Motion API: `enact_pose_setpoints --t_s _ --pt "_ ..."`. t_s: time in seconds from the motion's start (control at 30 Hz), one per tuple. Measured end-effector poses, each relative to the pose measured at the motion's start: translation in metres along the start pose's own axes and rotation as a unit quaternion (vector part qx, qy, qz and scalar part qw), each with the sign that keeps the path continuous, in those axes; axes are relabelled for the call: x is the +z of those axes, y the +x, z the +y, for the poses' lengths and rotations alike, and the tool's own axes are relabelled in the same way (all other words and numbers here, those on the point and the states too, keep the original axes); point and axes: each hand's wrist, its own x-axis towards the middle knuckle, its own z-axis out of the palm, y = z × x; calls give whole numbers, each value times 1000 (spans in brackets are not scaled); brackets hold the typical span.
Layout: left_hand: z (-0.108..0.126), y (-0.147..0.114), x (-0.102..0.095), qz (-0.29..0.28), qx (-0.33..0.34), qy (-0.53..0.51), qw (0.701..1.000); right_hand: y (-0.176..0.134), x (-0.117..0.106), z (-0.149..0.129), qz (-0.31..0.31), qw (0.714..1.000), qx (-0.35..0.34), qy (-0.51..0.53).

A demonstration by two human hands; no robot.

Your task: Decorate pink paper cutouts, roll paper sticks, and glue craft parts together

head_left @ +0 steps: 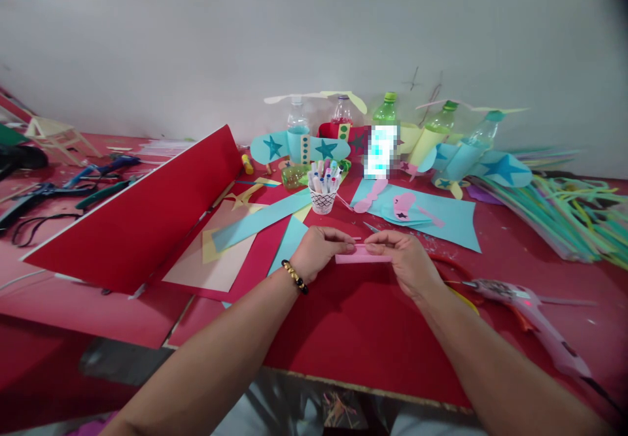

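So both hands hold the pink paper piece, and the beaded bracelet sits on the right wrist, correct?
Not quite: the head view shows the beaded bracelet on the left wrist. The left hand and right hand do both hold the pink paper piece.

narrow pink paper strip (363, 258), nearly level

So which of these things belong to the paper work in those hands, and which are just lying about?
In the job:
Pink paper, held by the left hand and right hand
Pink cutouts, probably, matching its colour
Glue gun, perhaps, lying nearby

Apparently just lying about:
Pen cup
Wooden frame
Coloured strips
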Motion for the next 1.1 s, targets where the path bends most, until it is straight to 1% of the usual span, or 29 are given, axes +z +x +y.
enact_pose_setpoints --t_s 0.13,0.3,0.5,0.6,0.7,0.77,0.83,0.93,1.0,1.1 --pt "3 0 1 -12 -16 -41 999 0 0 0 3 1000 -11 -4" --pt "4 -1 1 -5 -20 -49 999 0 -1 0 8 1000 -11 -9" --pt "6 -3 0 -12 -28 -72 997 1 -2 1 5 1000 -18 -21" --pt "7 -3 1 -13 -22 -66 997 1 -3 1 7 999 -19 -26" --pt "7 -4 2 -14 -2 -51 999 1 -3 1 14 999 -32 -39" --pt "7 -4 3 -9 11 -37 999 1 -4 1 15 998 -37 -46" --pt "7 -3 2 -3 9 -33 999 0 -3 0 14 998 -39 -48" --pt "6 -2 1 8 5 -36 999 0 -2 -1 -3 998 -19 -54" --pt "5 -1 0 16 13 -16 1000 0 -2 -2 -16 997 -11 -72" --pt "2 1 -2 21 22 23 999 0 -3 -1 -23 994 -30 -99"
